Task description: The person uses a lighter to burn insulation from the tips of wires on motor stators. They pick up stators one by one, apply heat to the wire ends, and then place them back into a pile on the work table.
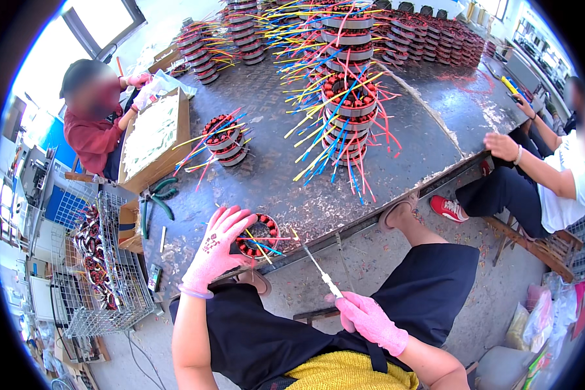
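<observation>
A ring-shaped motor stator [277, 229] with red-black copper windings and yellow, blue and red lead wires lies at the table's near edge. My left hand [218, 250], in a pink glove, grips its left side with fingers and thumb; the palm covers part of it. My right hand [372, 323], also gloved in pink, is closed round a slim tool with a white handle [331, 285] and a thin metal shaft. The tool's tip points toward the stator's right side, a little apart from it. Farther back stands a short stack of stators [226, 144].
Tall stator stacks [350, 107] with splayed wires stand mid-table. Green-handled pliers [159, 198] lie left, near a carton [151, 146] of white pieces. A wire basket [104, 273] holds stators. One co-worker [97, 130] sits left, another [546, 175] right. A chipped table edge [396, 200] runs before me.
</observation>
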Demonstrator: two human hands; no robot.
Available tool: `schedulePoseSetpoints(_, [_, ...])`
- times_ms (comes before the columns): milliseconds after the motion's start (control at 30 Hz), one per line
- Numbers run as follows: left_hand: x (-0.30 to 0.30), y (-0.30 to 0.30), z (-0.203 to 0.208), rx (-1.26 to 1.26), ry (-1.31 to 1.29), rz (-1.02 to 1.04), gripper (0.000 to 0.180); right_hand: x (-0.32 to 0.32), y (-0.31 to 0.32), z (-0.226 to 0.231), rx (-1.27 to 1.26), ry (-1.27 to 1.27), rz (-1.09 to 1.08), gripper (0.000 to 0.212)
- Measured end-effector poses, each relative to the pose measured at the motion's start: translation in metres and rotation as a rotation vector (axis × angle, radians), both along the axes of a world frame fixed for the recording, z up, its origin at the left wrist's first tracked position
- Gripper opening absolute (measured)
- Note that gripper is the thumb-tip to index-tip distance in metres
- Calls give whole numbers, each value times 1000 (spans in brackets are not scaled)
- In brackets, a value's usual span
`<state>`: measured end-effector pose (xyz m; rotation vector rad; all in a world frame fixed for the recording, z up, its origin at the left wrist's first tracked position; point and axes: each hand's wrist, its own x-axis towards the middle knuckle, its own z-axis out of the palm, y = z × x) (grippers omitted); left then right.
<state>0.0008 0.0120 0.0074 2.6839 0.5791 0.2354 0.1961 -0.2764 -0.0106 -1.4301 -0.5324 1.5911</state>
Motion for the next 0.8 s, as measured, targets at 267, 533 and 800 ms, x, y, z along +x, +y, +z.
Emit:
schedulePoseSetpoints(267, [0,0,0,-2,0,-3,93,0,1,1,1,-22,22,37])
schedulePoseSetpoints(533, [1,-1,1,-14,-1,6,93,0,1,-1,-8,-20,19,38])
schedulePoseSetpoints(800, [1,-1,1,-5,1,4,92,1,2,5,2,-45,29,36])
